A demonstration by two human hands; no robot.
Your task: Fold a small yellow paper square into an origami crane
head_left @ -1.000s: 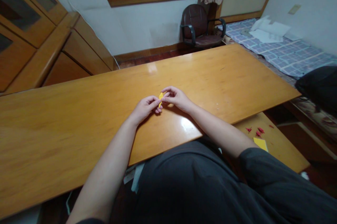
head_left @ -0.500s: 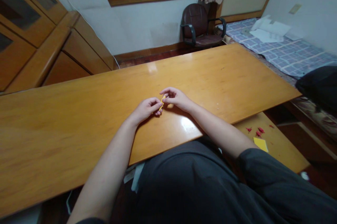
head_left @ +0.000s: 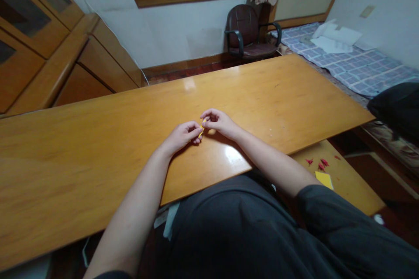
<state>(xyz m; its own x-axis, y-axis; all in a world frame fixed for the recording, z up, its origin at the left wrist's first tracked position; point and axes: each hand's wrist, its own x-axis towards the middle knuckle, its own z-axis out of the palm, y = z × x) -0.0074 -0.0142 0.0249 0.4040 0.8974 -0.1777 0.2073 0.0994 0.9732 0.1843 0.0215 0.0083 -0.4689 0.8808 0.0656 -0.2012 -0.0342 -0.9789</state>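
Note:
A small folded piece of yellow paper [head_left: 202, 128] is pinched between my two hands, over the near middle of the wooden table [head_left: 108, 139]. My left hand [head_left: 183, 137] grips its lower end between thumb and fingers. On the upper end, my right hand [head_left: 220, 123] is closed, thumb against fingers. Most of the paper is hidden by the fingertips, so its folded shape is hard to make out.
On a lower wooden surface [head_left: 356, 189] to the right lie several small red folded paper pieces [head_left: 321, 166] and a yellow paper stack [head_left: 324, 180]. A brown armchair [head_left: 244, 30] stands beyond the table. A bed [head_left: 356, 63] is at the right, a wooden cabinet [head_left: 75, 56] at the left.
Both hands stay in nearly the same place, still on the yellow paper. The right fingers have shifted very slightly, and a little less of the paper shows between them.

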